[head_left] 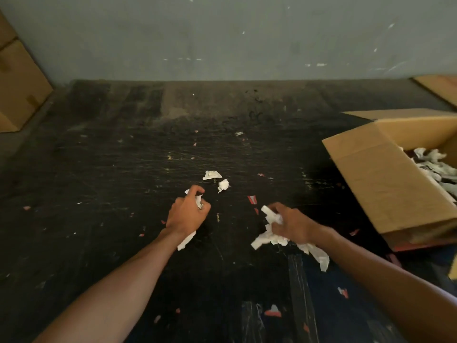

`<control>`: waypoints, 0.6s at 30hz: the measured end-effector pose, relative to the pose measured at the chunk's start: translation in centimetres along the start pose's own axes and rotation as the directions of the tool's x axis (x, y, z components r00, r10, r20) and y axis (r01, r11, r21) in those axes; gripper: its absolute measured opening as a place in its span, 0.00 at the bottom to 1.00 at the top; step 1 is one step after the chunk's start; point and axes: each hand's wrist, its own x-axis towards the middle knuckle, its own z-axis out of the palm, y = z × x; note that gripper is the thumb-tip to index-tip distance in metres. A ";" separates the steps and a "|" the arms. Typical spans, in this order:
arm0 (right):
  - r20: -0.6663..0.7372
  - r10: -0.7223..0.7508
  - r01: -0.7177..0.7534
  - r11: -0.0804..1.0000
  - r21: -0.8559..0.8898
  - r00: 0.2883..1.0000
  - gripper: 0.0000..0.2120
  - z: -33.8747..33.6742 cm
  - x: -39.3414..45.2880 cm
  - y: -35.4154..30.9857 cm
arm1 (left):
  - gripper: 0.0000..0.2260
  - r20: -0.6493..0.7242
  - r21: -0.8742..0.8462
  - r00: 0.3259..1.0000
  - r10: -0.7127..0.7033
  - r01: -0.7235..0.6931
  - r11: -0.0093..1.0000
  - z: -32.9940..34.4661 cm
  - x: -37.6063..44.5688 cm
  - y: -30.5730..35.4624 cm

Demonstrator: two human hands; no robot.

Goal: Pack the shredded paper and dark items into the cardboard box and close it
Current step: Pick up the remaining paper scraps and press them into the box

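My left hand (pixel 186 211) grips a wad of white shredded paper, strips poking out above and below the fist. My right hand (pixel 293 225) grips a bigger bunch of white paper scraps (pixel 268 237) that trail down toward my wrist. Two loose crumpled white paper pieces (pixel 212 175) lie on the dark table (pixel 123 169) just beyond my left hand. The open cardboard box (pixel 385 184) stands at the right, flaps up, with white paper and dark items (pixel 435 167) inside.
Stacked cardboard boxes (pixel 19 90) stand at the far left against the grey wall. Another cardboard piece (pixel 440 89) lies at the far right. Small red and white scraps (pixel 252 199) are scattered over the table.
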 end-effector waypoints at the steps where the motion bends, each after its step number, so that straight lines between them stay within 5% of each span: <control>1: 0.005 0.022 -0.022 1.000 -0.019 1.000 0.28 1.0 -0.3 0.3 | 0.16 0.016 0.027 1.000 0.008 -0.008 1.000 0.1 -0.2 0.1; 4: -0.032 0.120 -0.123 0.984 -0.127 0.992 0.31 3.6 -0.8 0.8 | 0.18 0.028 0.061 0.999 -0.041 0.040 0.997 0.4 -0.4 -0.4; 10: -0.123 0.154 -0.179 0.956 -0.231 0.980 0.17 5.9 -1.3 0.7 | 0.13 -0.148 -0.111 0.977 -0.151 0.135 0.985 0.2 -0.2 -2.4; 18: -0.406 0.107 -0.038 0.984 0.174 0.908 0.14 1.8 1.7 -2.9 | 0.15 -0.291 -0.149 0.951 -0.109 0.067 0.986 -2.2 4.0 -1.0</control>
